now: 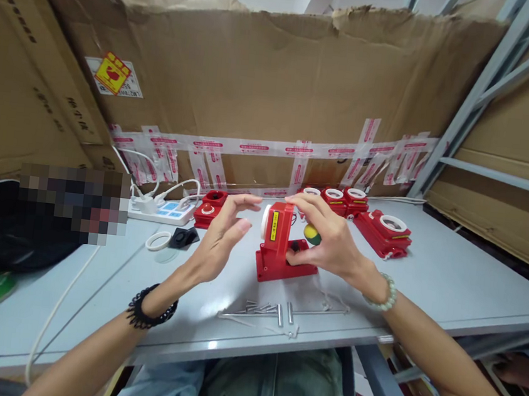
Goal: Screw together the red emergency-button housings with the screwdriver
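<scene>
A red housing [278,230] with a white ring on its left face and a yellow label stands tilted up on its flat red base [276,268] at the middle of the table. My right hand [331,233] grips it from the right, fingertips on its top edge and thumb down by the base. A yellow-and-green rounded thing, perhaps a tool handle [312,233], shows under the right palm; the rest of it is hidden. To the left of the ring, my left hand [222,238] hovers with curved fingers apart, holding nothing.
Several metal screws and rods [262,309] lie near the table's front edge. A loose white ring [158,241], a black part [183,237] and a power strip [166,210] are on the left. Behind and right stand several red units [384,232]; a cardboard wall [267,85] closes the back.
</scene>
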A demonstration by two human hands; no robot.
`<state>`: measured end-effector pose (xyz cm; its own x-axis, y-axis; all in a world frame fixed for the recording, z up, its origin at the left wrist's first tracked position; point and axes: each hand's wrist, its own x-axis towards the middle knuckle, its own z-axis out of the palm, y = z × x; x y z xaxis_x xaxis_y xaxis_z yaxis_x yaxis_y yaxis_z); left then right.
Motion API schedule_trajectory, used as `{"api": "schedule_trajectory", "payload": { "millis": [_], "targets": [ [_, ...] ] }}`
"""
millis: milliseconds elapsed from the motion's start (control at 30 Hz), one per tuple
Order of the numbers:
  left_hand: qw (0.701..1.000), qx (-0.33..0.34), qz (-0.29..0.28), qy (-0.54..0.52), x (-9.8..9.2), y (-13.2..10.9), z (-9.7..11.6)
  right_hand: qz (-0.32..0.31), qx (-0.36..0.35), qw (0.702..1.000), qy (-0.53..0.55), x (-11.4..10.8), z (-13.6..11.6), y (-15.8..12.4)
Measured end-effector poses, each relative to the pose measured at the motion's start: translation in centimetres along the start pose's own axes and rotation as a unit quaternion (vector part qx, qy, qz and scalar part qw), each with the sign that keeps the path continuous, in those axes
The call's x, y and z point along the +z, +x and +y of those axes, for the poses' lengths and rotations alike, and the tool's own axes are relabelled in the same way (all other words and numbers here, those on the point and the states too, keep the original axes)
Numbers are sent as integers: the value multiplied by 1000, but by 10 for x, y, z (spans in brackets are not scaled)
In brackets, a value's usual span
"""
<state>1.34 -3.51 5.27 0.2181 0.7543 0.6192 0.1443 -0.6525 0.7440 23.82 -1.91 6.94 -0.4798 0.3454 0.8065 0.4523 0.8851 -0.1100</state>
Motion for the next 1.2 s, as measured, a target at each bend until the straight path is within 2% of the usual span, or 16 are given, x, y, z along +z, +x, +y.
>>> {"api": "schedule_trajectory", "payload": {
  "millis": [100, 167, 300, 600, 700, 800, 900, 967, 1067, 1200],
  "targets": [
    [994, 34, -101, -21, 0, -3, 4, 5, 16, 999, 33, 2, 1, -1],
    [990, 41, -130, -35, 1, -4, 6, 8, 25, 998, 51, 3, 2, -2],
    [990, 32, -131, -33, 0, -2, 7, 1, 34, 997, 68, 2, 4, -1],
    [991, -45, -122, -32, -7, 0, 2, 13, 21, 998, 60, 2, 4, -3],
    [991, -61, -118, 7, -9, 1, 0, 7, 15, 998, 61, 3, 4, -4],
    [992, -23, -117, 35, -9, 1, 1, 14, 6, 998, 66, 5, 4, -5],
    [991, 28, -129, 4, -7, 0, 5, 20, -2, 997, 78, 5, 4, -6],
    [990, 32, -134, -9, -5, 0, 7, 20, 0, 996, 83, 5, 5, -6],
    [993, -3, -118, -20, -2, 1, 7, 15, -13, 998, 57, 6, 6, -6],
    [991, -101, -83, -32, 4, 0, 3, -3, -75, 997, -30, 10, 5, -7]
  ]
}}
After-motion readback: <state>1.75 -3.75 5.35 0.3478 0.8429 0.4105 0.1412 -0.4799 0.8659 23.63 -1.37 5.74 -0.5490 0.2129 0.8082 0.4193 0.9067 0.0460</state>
